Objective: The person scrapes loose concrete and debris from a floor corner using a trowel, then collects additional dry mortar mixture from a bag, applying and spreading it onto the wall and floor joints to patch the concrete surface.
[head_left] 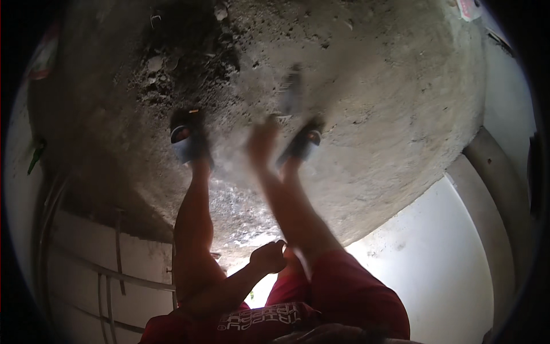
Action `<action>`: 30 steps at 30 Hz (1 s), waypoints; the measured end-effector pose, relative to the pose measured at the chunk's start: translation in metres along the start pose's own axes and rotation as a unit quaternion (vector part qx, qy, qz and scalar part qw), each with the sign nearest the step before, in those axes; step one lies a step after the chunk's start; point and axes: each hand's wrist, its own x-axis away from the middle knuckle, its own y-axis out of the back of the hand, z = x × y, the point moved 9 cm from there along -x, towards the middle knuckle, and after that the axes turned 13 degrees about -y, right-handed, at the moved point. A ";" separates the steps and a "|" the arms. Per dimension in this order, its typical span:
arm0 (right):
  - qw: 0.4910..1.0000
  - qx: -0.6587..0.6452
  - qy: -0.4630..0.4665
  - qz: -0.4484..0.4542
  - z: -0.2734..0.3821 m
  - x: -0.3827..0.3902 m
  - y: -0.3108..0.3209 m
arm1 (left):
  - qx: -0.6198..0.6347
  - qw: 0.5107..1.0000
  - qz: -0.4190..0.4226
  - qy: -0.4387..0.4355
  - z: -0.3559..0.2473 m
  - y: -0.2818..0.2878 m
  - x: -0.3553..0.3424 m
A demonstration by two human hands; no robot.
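My left hand (pixel 268 257) is curled into a fist in front of my lap, its forearm crossing my left thigh. Whatever its fingers may enclose is hidden. My right hand (pixel 263 142) reaches out low between my feet, smeared by motion, so its fingers cannot be read. Just beyond it is a blurred grey, flat, elongated thing (pixel 290 94) with a darker far end. I cannot tell its kind or whether my right hand holds it. Rough grey floor (pixel 366 126) lies under both feet, with dark, crumbly debris (pixel 172 69) ahead of my left foot.
My feet in dark sandals, the left (pixel 186 137) and the right (pixel 303 140), stand either side of my right hand. A green bottle-like object (pixel 37 155) is at far left. Metal bars (pixel 132 280) run along the lower left. A white wall (pixel 441 246) rises at right.
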 end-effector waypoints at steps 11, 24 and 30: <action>0.970 0.239 -0.035 -0.032 0.078 -0.332 0.099 | 0.140 0.990 -0.019 -0.007 -0.013 0.027 -0.012; 0.979 0.027 0.202 -0.012 0.086 -0.163 0.045 | 0.167 0.986 0.014 0.026 -0.015 0.028 -0.032; 0.936 0.328 0.031 -0.122 0.114 -0.407 0.133 | 0.226 0.974 -0.017 0.011 -0.025 0.040 -0.021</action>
